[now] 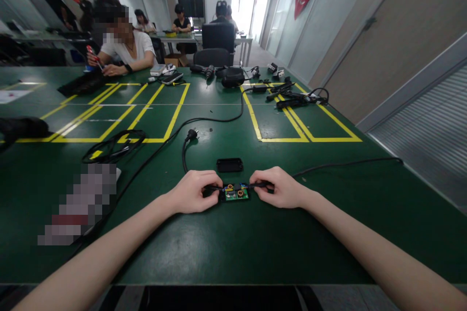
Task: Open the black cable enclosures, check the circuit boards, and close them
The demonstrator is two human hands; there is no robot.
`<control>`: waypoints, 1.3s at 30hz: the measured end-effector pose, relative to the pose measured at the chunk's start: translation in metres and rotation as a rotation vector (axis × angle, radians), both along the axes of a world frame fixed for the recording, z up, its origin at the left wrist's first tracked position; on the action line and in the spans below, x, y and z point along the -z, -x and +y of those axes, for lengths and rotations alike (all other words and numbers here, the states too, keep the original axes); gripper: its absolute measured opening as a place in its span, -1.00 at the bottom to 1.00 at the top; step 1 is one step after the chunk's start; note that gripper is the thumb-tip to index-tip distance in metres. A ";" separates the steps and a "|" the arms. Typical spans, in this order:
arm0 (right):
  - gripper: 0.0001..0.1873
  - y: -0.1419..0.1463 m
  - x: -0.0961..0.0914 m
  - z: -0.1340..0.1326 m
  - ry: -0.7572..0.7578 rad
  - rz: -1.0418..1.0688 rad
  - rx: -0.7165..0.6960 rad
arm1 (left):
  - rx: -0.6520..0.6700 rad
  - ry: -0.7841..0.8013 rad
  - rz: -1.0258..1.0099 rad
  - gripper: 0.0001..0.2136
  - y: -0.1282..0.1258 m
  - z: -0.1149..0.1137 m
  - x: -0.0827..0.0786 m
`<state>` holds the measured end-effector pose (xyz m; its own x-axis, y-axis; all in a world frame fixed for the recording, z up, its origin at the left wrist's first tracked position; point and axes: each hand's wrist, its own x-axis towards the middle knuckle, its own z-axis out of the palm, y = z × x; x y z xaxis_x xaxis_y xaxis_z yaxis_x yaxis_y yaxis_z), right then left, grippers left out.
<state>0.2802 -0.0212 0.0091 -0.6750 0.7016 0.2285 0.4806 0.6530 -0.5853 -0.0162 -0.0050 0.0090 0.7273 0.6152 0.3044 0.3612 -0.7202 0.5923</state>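
Observation:
A small green circuit board (234, 192) with copper coils sits in a black case bottom on the green table, between my two hands. My left hand (191, 191) is closed, pinching the black cable at the board's left end. My right hand (279, 187) is closed on the black cable at the right end. The left cable runs up to a plug (191, 134); the right cable (346, 162) trails off to the right. A black case lid (229, 164) lies flat just beyond the board.
A coiled black cable (115, 146) lies at the left. Yellow tape boxes (306, 131) mark the table. Black adapters and cables (295, 97) lie at the far right. A seated person (124, 48) works at the far left; others sit farther back.

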 end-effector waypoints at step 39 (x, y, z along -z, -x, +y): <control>-0.85 0.006 -0.001 0.003 -0.306 -0.047 -0.082 | 0.020 -0.231 0.135 -0.84 0.000 0.002 -0.007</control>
